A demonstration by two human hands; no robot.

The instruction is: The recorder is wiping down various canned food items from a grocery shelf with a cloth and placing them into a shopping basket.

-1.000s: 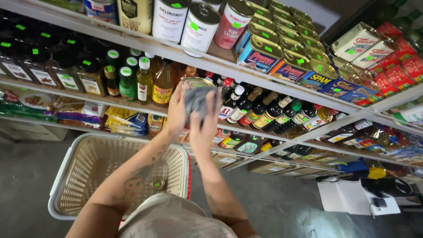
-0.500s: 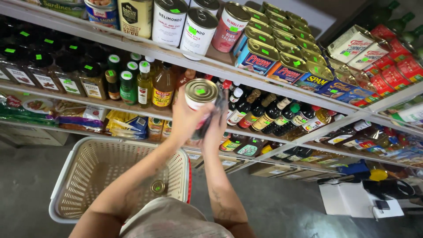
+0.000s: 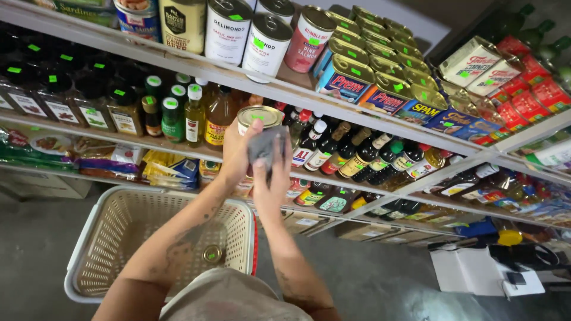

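Note:
My left hand (image 3: 236,156) grips a tall tin can (image 3: 260,114) with a gold lid and a small green sticker, held upright in front of the middle shelf. My right hand (image 3: 272,178) presses a grey cloth (image 3: 266,147) against the can's side. Both forearms reach up from the bottom of the view. Below my left arm hangs a cream plastic shopping basket (image 3: 107,238) with a red handle; one small round tin (image 3: 212,254) lies on its bottom.
Metal shelves (image 3: 369,122) run across the view: big cans and flat rectangular tins on top, bottles of oil and sauce in the middle, packets lower left. Cardboard boxes stand on the grey floor under the shelves. White papers (image 3: 476,273) lie at lower right.
The can has turned from tilted to upright, so its lid now faces up. My right hand with the cloth slid from the lid down to the can's side.

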